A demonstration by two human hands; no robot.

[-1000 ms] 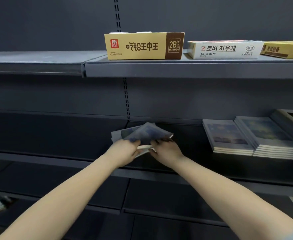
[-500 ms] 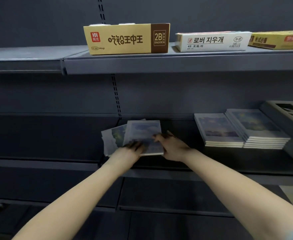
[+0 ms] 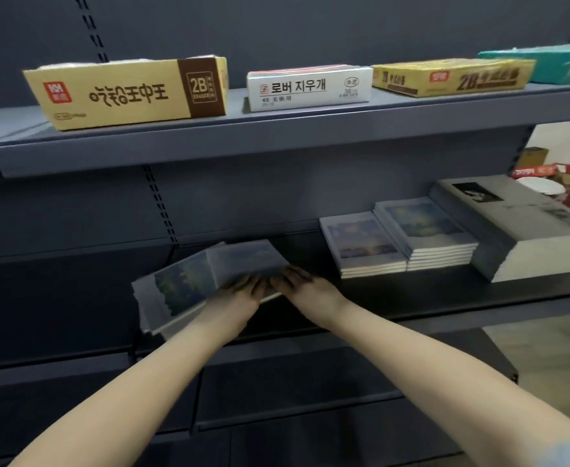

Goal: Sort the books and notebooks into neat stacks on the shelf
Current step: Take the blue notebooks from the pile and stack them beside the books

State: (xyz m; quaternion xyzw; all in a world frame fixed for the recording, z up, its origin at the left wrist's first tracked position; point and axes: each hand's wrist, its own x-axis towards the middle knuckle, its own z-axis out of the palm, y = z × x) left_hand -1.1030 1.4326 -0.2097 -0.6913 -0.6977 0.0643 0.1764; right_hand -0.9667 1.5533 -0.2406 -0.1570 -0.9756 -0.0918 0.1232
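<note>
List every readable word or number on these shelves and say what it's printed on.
"2B ERASER", "王中王": tan box
"로버 지우개", "4B", "36": white box
"2B": yellow box
Teal box, notebooks, grey book: print too blurred to read.
</note>
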